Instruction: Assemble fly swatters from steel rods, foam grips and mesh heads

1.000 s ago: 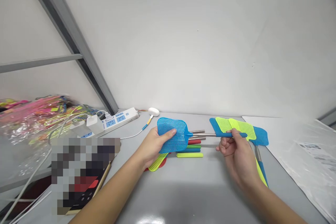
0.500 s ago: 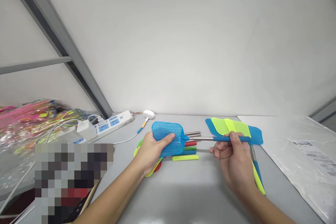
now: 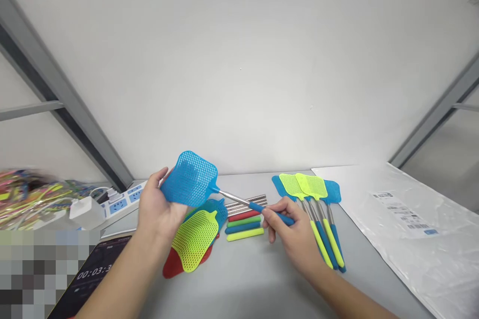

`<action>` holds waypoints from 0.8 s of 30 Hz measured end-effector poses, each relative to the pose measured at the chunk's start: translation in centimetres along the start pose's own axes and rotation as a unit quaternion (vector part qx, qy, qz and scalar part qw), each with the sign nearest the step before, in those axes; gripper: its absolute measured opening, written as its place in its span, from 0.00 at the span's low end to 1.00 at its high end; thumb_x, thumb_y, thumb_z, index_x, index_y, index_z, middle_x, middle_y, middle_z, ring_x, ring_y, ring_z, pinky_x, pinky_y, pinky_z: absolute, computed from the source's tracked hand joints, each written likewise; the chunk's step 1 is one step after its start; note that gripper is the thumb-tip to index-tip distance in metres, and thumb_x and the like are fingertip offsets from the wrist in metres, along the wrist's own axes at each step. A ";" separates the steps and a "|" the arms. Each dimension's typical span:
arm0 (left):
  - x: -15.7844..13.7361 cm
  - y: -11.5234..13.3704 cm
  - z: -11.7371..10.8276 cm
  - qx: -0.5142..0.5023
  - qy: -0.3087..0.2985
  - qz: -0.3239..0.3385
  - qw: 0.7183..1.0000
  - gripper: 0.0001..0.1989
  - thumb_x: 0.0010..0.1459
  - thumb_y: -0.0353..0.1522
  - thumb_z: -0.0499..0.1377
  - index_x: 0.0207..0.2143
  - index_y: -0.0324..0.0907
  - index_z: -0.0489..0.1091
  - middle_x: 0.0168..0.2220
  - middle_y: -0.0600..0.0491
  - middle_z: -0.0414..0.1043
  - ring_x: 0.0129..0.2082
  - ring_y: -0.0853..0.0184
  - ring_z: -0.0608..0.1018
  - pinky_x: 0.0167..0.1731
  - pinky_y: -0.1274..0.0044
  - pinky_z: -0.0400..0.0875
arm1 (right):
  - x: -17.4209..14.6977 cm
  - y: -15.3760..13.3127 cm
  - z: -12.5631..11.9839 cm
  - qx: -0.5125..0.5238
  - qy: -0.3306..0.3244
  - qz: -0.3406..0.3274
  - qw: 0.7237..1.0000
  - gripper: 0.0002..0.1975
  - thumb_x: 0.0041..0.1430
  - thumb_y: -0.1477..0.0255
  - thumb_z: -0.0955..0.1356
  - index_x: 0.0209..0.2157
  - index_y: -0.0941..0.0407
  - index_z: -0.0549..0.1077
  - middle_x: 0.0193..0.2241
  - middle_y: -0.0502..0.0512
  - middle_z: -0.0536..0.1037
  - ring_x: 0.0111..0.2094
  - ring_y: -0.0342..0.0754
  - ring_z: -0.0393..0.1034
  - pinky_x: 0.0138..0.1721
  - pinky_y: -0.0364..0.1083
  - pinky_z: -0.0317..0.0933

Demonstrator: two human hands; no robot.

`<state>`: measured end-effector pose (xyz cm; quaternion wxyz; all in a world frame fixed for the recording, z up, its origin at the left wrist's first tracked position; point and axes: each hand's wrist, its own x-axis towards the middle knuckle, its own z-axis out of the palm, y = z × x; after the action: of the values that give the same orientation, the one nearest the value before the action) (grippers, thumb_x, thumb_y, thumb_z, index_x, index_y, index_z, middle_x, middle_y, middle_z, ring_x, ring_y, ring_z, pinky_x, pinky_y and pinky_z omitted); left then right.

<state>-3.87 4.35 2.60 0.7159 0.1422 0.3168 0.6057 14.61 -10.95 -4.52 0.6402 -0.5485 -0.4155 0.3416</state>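
Head view shows me left hand [image 3: 159, 212] loosely spread beneath a blue fly swatter [image 3: 194, 178], right hand [image 3: 294, 229] pinching its handle [image 3: 256, 207].

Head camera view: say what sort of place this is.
Likely a workbench in a small workshop: loose swatter heads, bare metal rods and separate coloured grips lie grouped on it.

Table [image 3: 232, 286]: room along front, between arms [image 3: 127, 254]. Gap from loose grips [image 3: 245, 234] to right-side swatters [image 3: 316, 186] overhung by right hand [image 3: 295, 234]. Swatter heads [image 3: 196, 241] crowd left; bag [image 3: 441, 259] far right; wall [image 3: 239, 94] behind.
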 end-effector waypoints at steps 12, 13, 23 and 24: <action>-3.5 -12.2 0.9 0.144 -0.137 -0.265 0.944 0.13 0.64 0.37 0.54 0.33 0.34 0.68 0.26 0.51 0.73 0.14 0.77 0.69 0.10 0.86 0.61 | -4.3 2.2 -9.4 -0.497 0.122 -0.073 0.856 0.14 0.66 0.60 0.58 0.31 0.53 0.66 0.25 0.50 0.71 0.26 0.48 0.65 0.28 0.46 0.53; -3.7 -12.5 0.3 0.156 -0.141 -0.281 0.936 0.13 0.64 0.37 0.54 0.33 0.35 0.67 0.25 0.51 0.72 0.14 0.77 0.68 0.09 0.87 0.59 | -4.3 2.7 -10.6 -0.521 0.151 -0.017 0.840 0.14 0.64 0.57 0.60 0.33 0.52 0.66 0.22 0.48 0.69 0.23 0.48 0.64 0.25 0.45 0.51; -5.1 -12.4 -4.2 0.224 -0.221 -0.389 0.866 0.19 0.65 0.40 0.51 0.30 0.34 0.68 0.23 0.52 0.70 0.11 0.77 0.65 0.05 0.85 0.54 | -3.5 4.6 -13.0 -0.582 0.152 0.098 0.793 0.16 0.59 0.53 0.62 0.28 0.51 0.63 0.18 0.48 0.70 0.24 0.50 0.67 0.23 0.44 0.45; -5.2 -12.4 -4.4 0.228 -0.226 -0.400 0.859 0.19 0.65 0.41 0.51 0.30 0.34 0.69 0.24 0.51 0.70 0.11 0.76 0.66 0.05 0.85 0.55 | -3.5 4.6 -13.0 -0.584 0.152 0.099 0.791 0.15 0.59 0.55 0.62 0.27 0.51 0.63 0.18 0.48 0.70 0.24 0.50 0.66 0.23 0.44 0.44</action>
<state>2.68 -4.20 -6.54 0.8960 0.2955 0.3052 0.1294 24.98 -18.76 -10.32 0.2149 -0.9011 -0.3766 0.0076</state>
